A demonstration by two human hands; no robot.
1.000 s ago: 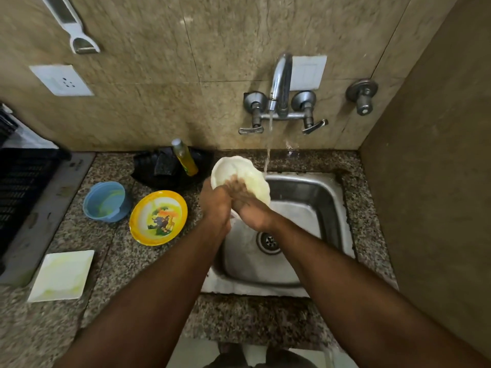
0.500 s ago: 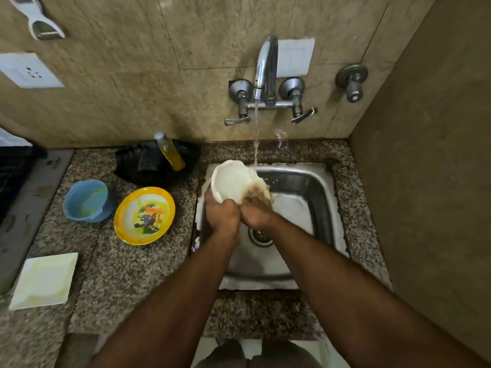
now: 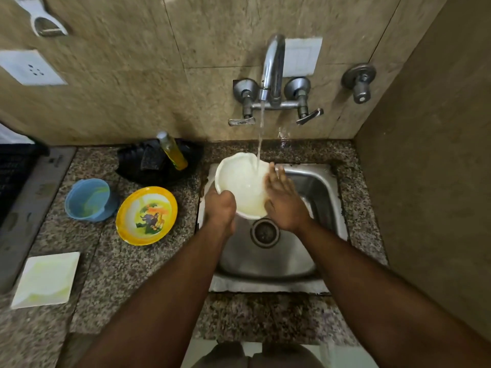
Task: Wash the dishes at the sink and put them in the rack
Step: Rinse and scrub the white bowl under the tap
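Note:
A white bowl [image 3: 240,183] is held over the steel sink [image 3: 321,189], its inside facing up under the stream from the tap [image 3: 273,70]. My left hand [image 3: 220,205] grips the bowl's near rim. The straight fingers of my right hand [image 3: 283,200] lie flat against the bowl's right side. On the counter to the left wait a yellow picture plate [image 3: 146,215], a blue cup [image 3: 89,199] and a square white plate [image 3: 45,280]. The dark rack [image 3: 13,171] shows at the far left edge.
A yellow soap bottle [image 3: 172,151] leans in a black holder with a scrub pad [image 3: 148,166] behind the plate. A side wall closes in on the right of the sink. A second valve [image 3: 358,81] sits on the back wall.
The bowl has turned from tilted on edge to open side up under the stream. My right hand has moved from rubbing its face to resting flat on its right side.

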